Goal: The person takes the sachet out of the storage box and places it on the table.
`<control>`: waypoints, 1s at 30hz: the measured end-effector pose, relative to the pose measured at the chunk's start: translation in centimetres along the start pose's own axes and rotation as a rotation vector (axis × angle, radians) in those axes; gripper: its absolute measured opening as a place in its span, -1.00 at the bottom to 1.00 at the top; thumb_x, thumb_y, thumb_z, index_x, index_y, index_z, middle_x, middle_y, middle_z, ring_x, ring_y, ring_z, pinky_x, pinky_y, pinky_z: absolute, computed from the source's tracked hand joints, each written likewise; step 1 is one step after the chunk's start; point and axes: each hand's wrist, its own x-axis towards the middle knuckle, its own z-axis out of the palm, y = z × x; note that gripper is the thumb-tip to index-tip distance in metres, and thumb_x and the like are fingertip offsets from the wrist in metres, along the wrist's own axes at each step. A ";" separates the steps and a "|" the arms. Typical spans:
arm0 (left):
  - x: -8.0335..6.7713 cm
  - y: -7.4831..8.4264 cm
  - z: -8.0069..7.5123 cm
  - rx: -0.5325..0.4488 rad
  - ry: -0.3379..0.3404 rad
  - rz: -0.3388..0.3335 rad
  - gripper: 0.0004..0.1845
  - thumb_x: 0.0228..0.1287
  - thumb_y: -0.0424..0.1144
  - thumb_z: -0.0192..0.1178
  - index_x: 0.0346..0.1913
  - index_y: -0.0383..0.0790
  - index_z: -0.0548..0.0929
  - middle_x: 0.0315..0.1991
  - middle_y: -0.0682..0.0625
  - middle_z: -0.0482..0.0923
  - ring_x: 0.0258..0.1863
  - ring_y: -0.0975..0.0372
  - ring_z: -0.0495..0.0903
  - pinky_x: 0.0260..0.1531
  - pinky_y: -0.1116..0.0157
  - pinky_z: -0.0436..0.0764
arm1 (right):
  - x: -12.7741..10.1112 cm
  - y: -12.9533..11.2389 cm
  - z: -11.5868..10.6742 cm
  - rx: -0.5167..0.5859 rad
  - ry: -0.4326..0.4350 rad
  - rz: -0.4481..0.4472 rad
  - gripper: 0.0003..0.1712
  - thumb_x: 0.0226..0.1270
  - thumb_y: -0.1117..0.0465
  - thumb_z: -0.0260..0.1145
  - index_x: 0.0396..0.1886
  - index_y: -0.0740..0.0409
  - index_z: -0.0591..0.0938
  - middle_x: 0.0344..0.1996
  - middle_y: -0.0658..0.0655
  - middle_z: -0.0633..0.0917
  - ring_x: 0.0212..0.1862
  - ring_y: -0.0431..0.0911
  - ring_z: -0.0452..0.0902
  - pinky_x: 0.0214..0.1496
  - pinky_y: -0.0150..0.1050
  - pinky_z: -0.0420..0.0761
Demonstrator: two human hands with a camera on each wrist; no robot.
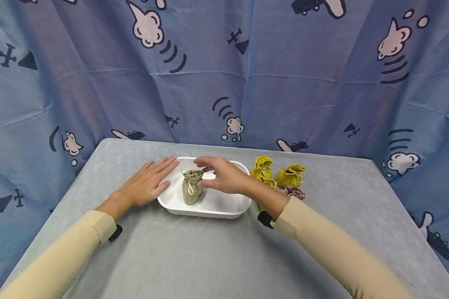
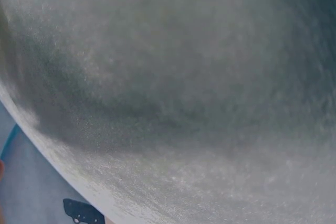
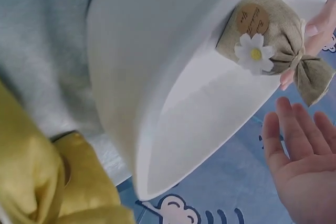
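Head view, surface: grey table [image 1: 194, 257], felt-like.
Backdrop: blue cloth [image 1: 284, 83] printed with clouds and planes, behind and at both sides.
Tray [image 1: 224, 205]: one, white, mid-table.
Pouches: one tan pouch [image 1: 192, 187] upright in the tray; three yellow pouches [image 1: 289, 175] and one pink pouch [image 1: 294, 192] right of it.
Left hand [image 1: 147, 182]: flat, fingers straight, against the tray's left rim.
Right hand [image 1: 224, 174]: loosely spread, fingertips at the tan pouch's neck; grip unclear.

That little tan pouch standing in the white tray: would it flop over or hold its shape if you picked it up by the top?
The pouch is probably soft: its cloth is wrinkled and gathered at a tied neck. It stands upright in the tray, so the filling likely gives it a settled base. Lifted by the neck, near the right hand, it would probably sag a little.
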 end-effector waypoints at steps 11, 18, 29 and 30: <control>-0.1 -0.1 0.1 -0.011 -0.011 -0.011 -0.33 0.52 -0.11 -0.05 0.59 -0.13 0.07 0.59 -0.05 0.00 0.52 -0.05 0.07 0.34 -0.22 0.13 | 1.0 -0.2 1.0 -0.091 -0.031 -0.045 -0.29 0.23 0.29 0.45 0.37 0.30 0.44 0.26 0.27 0.57 0.28 0.03 0.51 0.34 -0.17 0.42; -0.1 0.0 -0.1 -0.017 -0.009 -0.007 -0.34 0.53 -0.08 -0.08 0.59 -0.11 0.07 0.59 -0.03 -0.01 0.52 -0.04 0.07 0.35 -0.21 0.12 | 1.4 0.0 1.4 -0.137 -0.028 -0.054 -0.30 0.21 0.30 0.46 0.35 0.31 0.45 0.24 0.24 0.59 0.22 0.00 0.55 0.34 -0.16 0.41; 0.0 0.0 0.1 -0.014 -0.002 -0.005 -0.34 0.52 -0.11 -0.06 0.59 -0.12 0.08 0.59 -0.03 0.00 0.52 -0.04 0.08 0.35 -0.21 0.13 | 1.9 -0.1 1.8 -0.148 -0.015 -0.035 -0.36 0.19 0.39 0.41 0.30 0.30 0.50 0.15 0.20 0.66 0.14 -0.03 0.63 0.28 -0.16 0.47; 0.0 -0.1 0.1 -0.013 -0.001 -0.005 -0.34 0.52 -0.11 -0.06 0.59 -0.13 0.08 0.59 -0.04 0.00 0.52 -0.04 0.08 0.34 -0.21 0.13 | 1.9 -0.1 1.8 -0.143 -0.012 -0.024 -0.38 0.19 0.39 0.41 0.29 0.29 0.51 0.12 0.19 0.68 0.12 -0.04 0.64 0.27 -0.16 0.48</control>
